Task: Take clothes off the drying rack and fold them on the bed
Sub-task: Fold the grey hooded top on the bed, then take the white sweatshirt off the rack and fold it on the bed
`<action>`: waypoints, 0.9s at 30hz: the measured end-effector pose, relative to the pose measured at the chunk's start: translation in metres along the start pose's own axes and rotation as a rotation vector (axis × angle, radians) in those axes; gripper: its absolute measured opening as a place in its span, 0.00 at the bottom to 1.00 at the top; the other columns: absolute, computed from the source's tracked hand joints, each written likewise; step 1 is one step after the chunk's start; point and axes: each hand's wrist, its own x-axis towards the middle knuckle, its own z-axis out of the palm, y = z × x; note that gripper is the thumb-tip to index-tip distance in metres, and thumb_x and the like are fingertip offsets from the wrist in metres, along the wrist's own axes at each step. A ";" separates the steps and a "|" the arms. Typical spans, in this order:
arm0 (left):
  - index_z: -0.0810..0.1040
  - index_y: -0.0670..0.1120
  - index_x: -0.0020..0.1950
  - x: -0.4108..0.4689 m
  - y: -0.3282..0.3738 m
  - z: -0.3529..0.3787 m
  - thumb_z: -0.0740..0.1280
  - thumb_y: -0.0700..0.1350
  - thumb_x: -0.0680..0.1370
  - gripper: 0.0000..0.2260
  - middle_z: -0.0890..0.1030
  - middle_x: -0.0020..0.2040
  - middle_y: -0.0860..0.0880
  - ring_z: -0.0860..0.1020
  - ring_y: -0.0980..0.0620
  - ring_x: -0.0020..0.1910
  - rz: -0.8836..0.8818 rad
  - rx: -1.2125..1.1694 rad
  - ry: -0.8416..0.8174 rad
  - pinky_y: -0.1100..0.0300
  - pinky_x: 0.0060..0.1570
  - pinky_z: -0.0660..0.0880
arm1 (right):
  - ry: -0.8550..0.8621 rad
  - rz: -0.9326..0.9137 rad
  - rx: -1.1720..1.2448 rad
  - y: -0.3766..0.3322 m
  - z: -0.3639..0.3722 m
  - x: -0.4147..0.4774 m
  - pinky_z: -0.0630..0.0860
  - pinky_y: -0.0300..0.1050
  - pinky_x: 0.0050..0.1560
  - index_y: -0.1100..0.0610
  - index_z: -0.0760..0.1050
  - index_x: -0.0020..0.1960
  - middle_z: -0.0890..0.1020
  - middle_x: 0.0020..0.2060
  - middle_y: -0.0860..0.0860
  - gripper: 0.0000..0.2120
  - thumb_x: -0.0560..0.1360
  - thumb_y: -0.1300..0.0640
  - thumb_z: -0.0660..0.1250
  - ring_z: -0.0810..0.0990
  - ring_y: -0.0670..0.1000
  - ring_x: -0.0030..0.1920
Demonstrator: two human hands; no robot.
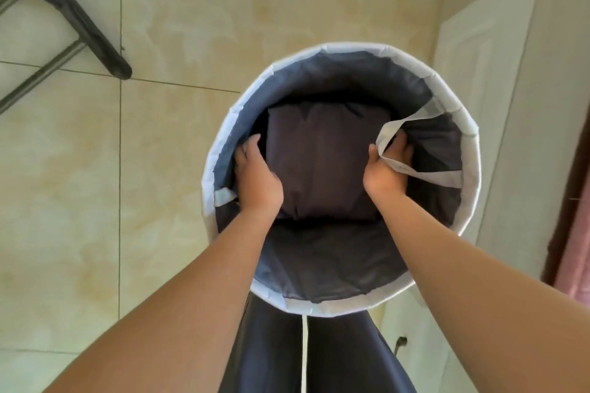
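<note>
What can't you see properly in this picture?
All in the head view:
- Left hand: its palm side is turned away, so I cannot tell whether it grips the folded dark cloth.
- Right hand: partly crossed by the basket's white strap.
- Basket bottom: covered by the cloth.
- Drying rack: cut off by the top-left edge; only legs show.
- Kind of garment: folded up, cannot tell.
</note>
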 end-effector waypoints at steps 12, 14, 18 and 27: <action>0.29 0.54 0.76 0.055 -0.022 0.024 0.83 0.50 0.57 0.69 0.30 0.77 0.50 0.44 0.49 0.79 0.276 0.775 -0.531 0.50 0.74 0.58 | -0.476 -0.261 -0.533 0.027 0.041 0.038 0.59 0.57 0.74 0.36 0.29 0.73 0.33 0.76 0.53 0.65 0.64 0.64 0.77 0.39 0.57 0.78; 0.29 0.54 0.76 0.055 -0.023 0.027 0.84 0.49 0.56 0.69 0.30 0.77 0.51 0.44 0.49 0.79 0.270 0.788 -0.533 0.49 0.72 0.60 | -0.493 -0.253 -0.567 0.024 0.047 0.042 0.60 0.58 0.74 0.37 0.28 0.73 0.34 0.77 0.55 0.66 0.63 0.64 0.78 0.39 0.58 0.78; 0.39 0.54 0.79 0.042 -0.011 0.010 0.80 0.41 0.64 0.59 0.38 0.79 0.50 0.51 0.47 0.78 0.209 0.741 -0.540 0.49 0.70 0.63 | -0.457 -0.267 -0.550 0.017 0.030 0.028 0.59 0.55 0.74 0.43 0.40 0.78 0.42 0.78 0.55 0.53 0.69 0.66 0.72 0.48 0.57 0.78; 0.78 0.50 0.60 -0.044 0.056 -0.097 0.69 0.46 0.77 0.12 0.81 0.52 0.50 0.79 0.52 0.52 0.153 0.093 -0.501 0.62 0.50 0.71 | -0.431 -0.511 0.033 -0.064 -0.098 -0.086 0.70 0.41 0.63 0.53 0.72 0.66 0.74 0.64 0.49 0.18 0.77 0.61 0.63 0.73 0.48 0.63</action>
